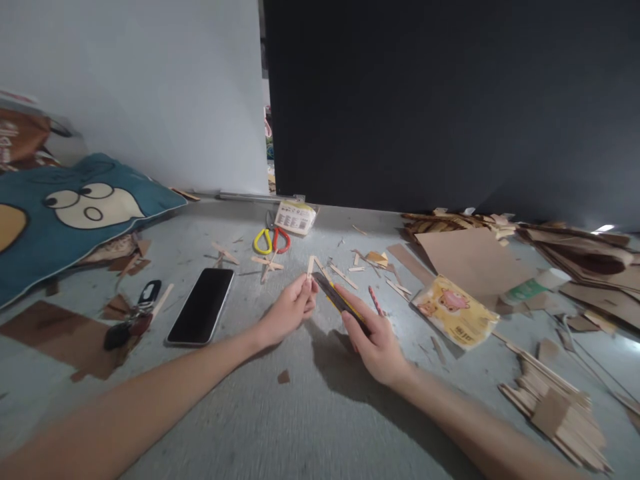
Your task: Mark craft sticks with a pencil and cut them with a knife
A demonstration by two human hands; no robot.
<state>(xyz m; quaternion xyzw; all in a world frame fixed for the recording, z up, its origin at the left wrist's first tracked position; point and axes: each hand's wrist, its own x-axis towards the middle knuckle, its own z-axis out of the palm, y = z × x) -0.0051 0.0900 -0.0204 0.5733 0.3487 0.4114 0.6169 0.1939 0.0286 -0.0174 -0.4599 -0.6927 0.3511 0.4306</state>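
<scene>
My left hand [291,305] pinches a short piece of wooden stick [311,265] that points up from its fingertips. In my right hand [373,337] is a black and yellow cutter knife [340,300], its tip close to my left fingertips and the stick. Whether the tip touches the wood is too small to tell. Just beyond the hands lie several loose stick pieces [344,275]. Scissors [271,241] with one yellow and one red handle lie behind them. A red patterned pencil-like item [375,301] rests beside my right hand.
A black phone [201,307] and keys [131,327] lie left, near a blue cushion [95,217]. To the right are a yellow packet [454,312], a glue stick [535,287], cardboard [475,263] and a stick pile [557,407]. A dark panel [450,100] stands behind.
</scene>
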